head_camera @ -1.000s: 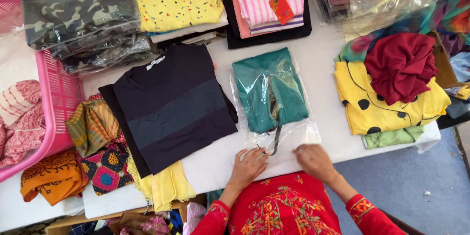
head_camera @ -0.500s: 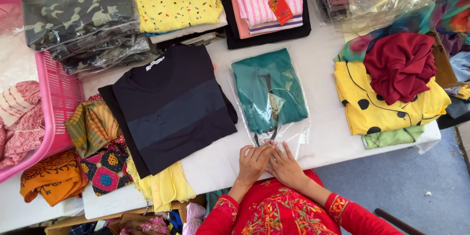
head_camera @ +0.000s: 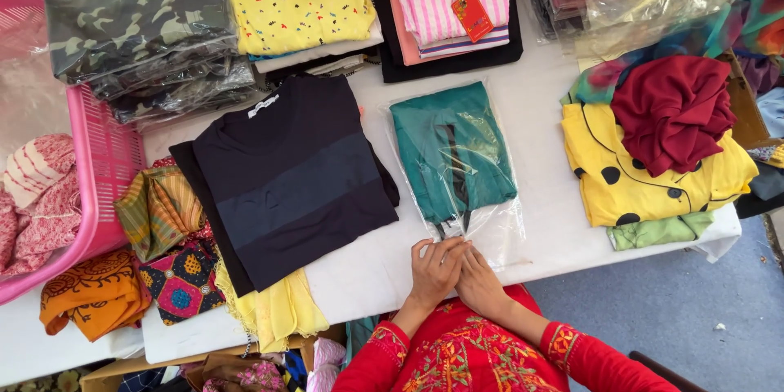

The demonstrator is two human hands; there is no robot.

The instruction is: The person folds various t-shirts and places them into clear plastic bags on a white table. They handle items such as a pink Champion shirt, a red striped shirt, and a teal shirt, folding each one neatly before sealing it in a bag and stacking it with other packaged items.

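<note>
A folded teal garment (head_camera: pixel 449 159) lies inside a clear plastic bag (head_camera: pixel 498 233) on the white table (head_camera: pixel 539 82). My left hand (head_camera: pixel 434 271) and my right hand (head_camera: pixel 479 279) sit side by side, touching each other, at the bag's near end. Their fingers press and pinch the empty flap of the bag close to the table's front edge. Both arms wear red embroidered sleeves.
A folded dark navy shirt (head_camera: pixel 298 175) lies left of the bag over yellow cloth (head_camera: pixel 273 310). A pink basket (head_camera: pixel 98 171) and patterned fabrics (head_camera: pixel 159 212) are far left. Stacks of folded clothes line the back. A yellow dotted garment (head_camera: pixel 633 184) with maroon cloth (head_camera: pixel 674 106) sits right.
My hands were apart at the bag's near edge and have come together at its middle. The bag's flap is now gathered under the fingers.
</note>
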